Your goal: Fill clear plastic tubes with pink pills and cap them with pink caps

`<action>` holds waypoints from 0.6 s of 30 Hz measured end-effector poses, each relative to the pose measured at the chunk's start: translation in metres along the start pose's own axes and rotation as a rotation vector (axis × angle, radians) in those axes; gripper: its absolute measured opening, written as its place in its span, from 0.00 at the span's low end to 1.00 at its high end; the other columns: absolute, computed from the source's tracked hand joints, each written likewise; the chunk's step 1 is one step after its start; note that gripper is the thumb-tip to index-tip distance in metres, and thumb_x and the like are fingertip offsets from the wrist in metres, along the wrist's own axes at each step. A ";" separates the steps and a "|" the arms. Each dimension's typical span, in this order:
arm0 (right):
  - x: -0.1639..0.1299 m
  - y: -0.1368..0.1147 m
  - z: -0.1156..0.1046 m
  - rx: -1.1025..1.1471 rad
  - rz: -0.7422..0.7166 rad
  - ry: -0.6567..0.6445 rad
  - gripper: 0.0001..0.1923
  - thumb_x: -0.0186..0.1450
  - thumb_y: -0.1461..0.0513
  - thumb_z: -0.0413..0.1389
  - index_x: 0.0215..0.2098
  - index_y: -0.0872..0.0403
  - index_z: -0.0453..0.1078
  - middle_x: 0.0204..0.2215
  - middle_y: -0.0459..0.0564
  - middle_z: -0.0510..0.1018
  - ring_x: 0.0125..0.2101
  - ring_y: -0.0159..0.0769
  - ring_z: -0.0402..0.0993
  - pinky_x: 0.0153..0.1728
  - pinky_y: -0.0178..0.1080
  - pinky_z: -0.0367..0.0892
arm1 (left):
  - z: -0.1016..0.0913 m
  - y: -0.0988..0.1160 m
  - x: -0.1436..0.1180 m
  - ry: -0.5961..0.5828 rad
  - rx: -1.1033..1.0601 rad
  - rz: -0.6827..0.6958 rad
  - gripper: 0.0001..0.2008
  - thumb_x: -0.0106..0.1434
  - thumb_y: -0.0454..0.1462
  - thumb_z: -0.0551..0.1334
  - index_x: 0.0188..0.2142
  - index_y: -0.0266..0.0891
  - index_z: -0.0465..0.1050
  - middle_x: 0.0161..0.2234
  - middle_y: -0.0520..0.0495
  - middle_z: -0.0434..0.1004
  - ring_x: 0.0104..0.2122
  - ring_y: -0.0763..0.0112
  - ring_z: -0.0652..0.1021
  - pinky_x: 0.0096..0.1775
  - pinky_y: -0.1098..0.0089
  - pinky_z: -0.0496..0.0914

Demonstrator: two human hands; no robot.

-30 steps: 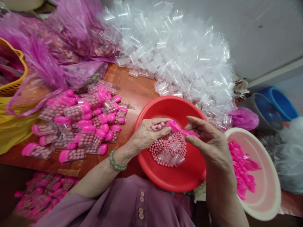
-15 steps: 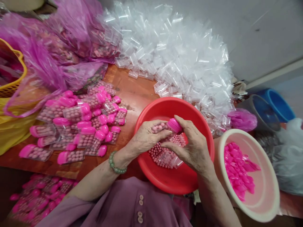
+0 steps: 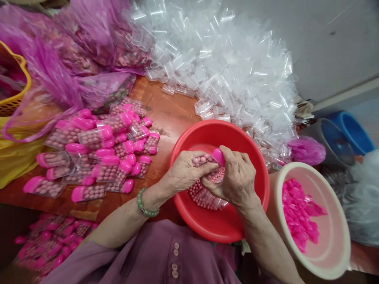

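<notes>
A second ago the right hand (image 3: 237, 179) was open, apart from the small clear plastic tube of pink beads (image 3: 203, 160); now it has closed over the bright pink plastic cap (image 3: 218, 156), pressing against the left hand (image 3: 186, 171) above the round red plastic basin (image 3: 251, 146)

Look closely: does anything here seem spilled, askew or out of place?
Mostly orderly. A few clear plastic tubes have strayed from the big heap onto the wooden table. Both hands, left hand and right hand, grip one pink-capped tube over the red plastic basin.
</notes>
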State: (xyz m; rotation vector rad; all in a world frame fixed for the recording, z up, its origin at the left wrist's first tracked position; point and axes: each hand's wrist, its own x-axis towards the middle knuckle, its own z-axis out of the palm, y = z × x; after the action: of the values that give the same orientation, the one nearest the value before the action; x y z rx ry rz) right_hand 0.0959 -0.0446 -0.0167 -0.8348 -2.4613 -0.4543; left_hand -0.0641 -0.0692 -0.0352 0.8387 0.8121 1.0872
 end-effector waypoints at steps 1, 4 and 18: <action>-0.001 0.001 0.001 0.000 -0.010 0.016 0.34 0.60 0.51 0.59 0.55 0.67 0.60 0.34 0.59 0.77 0.33 0.43 0.74 0.34 0.43 0.66 | 0.000 0.000 0.000 0.001 0.007 -0.006 0.14 0.57 0.42 0.67 0.25 0.34 0.67 0.24 0.53 0.65 0.26 0.76 0.67 0.31 0.72 0.62; -0.004 0.002 0.004 -0.005 -0.027 0.052 0.33 0.60 0.51 0.58 0.55 0.66 0.61 0.32 0.57 0.76 0.32 0.41 0.73 0.35 0.43 0.67 | -0.001 -0.001 -0.001 0.004 0.024 -0.007 0.15 0.58 0.41 0.67 0.24 0.35 0.66 0.23 0.54 0.63 0.26 0.77 0.66 0.31 0.73 0.62; -0.005 0.003 0.008 0.118 0.099 0.059 0.34 0.57 0.52 0.61 0.56 0.59 0.60 0.37 0.57 0.77 0.34 0.44 0.74 0.35 0.45 0.72 | -0.002 0.002 0.003 -0.043 -0.291 -0.079 0.13 0.53 0.41 0.72 0.31 0.32 0.77 0.29 0.47 0.79 0.30 0.73 0.78 0.40 0.70 0.72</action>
State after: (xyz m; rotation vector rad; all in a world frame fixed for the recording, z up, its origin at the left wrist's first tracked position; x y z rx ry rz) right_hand 0.0986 -0.0407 -0.0259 -0.8766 -2.3552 -0.2907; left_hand -0.0664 -0.0654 -0.0346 0.5782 0.6265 1.0825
